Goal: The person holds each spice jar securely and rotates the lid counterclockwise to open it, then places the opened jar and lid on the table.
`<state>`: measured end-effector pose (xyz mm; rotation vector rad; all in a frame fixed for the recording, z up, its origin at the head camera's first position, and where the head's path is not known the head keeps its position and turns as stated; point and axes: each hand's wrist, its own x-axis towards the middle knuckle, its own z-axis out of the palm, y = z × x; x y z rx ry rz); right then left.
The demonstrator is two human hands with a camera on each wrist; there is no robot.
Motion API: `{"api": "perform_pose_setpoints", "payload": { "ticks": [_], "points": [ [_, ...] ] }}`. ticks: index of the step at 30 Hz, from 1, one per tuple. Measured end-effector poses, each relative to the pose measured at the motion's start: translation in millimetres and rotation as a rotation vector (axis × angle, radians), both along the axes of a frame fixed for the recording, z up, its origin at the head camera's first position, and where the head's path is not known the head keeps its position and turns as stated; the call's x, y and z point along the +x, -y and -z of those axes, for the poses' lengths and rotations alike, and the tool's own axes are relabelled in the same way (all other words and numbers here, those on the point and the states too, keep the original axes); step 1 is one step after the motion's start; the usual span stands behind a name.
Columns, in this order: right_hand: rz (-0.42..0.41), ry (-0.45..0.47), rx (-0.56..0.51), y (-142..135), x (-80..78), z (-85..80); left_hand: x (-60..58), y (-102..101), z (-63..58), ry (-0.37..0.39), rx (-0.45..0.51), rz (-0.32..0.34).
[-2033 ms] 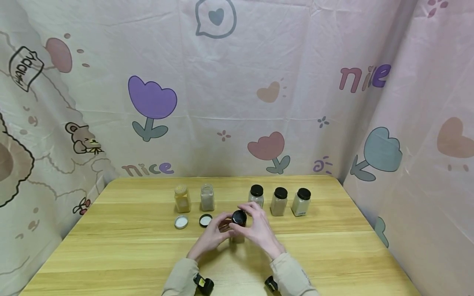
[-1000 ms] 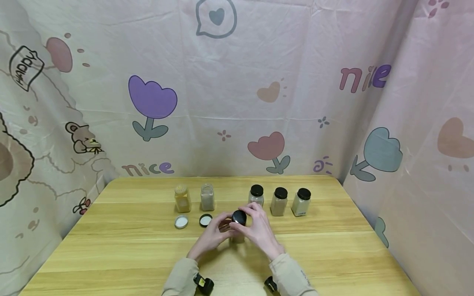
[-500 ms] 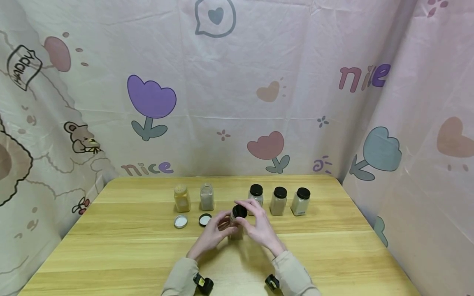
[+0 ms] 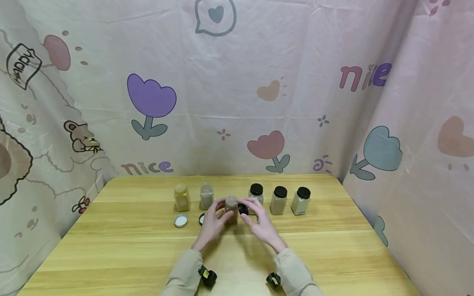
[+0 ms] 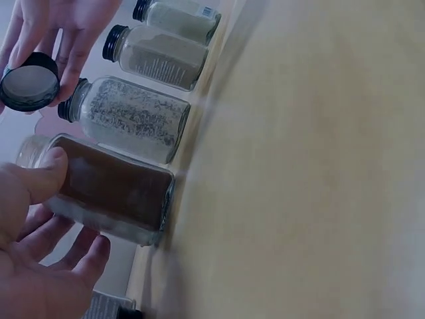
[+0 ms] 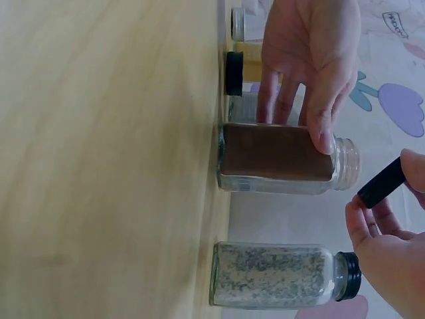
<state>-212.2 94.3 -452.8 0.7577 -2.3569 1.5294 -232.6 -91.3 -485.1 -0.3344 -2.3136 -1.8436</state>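
My left hand point(image 4: 212, 226) grips a clear glass spice jar point(image 5: 113, 189) of brown powder, thumb on one side and fingers on the other. The jar is upright and uncapped, with a perforated shaker top point(image 4: 231, 201). Whether its base touches the table, I cannot tell. Just right of its mouth, my right hand point(image 4: 263, 227) pinches a black screw lid point(image 4: 243, 209) between thumb and fingers. The lid is tilted and apart from the jar; its pale inside faces the left wrist view.
Behind on the left stand an uncapped yellow spice jar point(image 4: 182, 200) and an uncapped grey one point(image 4: 207, 198). A silver-rimmed lid point(image 4: 180, 221) and a partly hidden black lid point(image 4: 201, 219) lie before them. Three black-capped jars point(image 4: 278, 202) stand at right on the wooden table point(image 4: 111, 246).
The black lid has come off the brown jar, and my right hand holds it to the side. My left hand has moved the jar back and slightly left, beside the black lid on the table.
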Motion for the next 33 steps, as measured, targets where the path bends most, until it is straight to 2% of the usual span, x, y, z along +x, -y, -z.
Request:
{"api": "perform_pose_setpoints", "payload": {
  "ticks": [8, 18, 28, 33],
  "points": [
    [-0.037, 0.081, -0.051, -1.7, -3.4, 3.1, -16.3, -3.2, -5.7, 0.020, -0.034, -0.036],
    [-0.101, 0.182, -0.105, -2.7, -5.9, 4.9, -32.7, -7.7, -7.2, 0.014, -0.018, -0.072],
    [-0.112, 0.235, -0.108, -3.9, -6.7, 7.5, -39.2, -9.9, -7.5, 0.066, -0.021, -0.083],
    [-0.088, 0.269, -0.106, -4.4, -7.9, 9.6, -37.0, -9.8, -7.8, 0.077, -0.062, -0.100]
  ]
}}
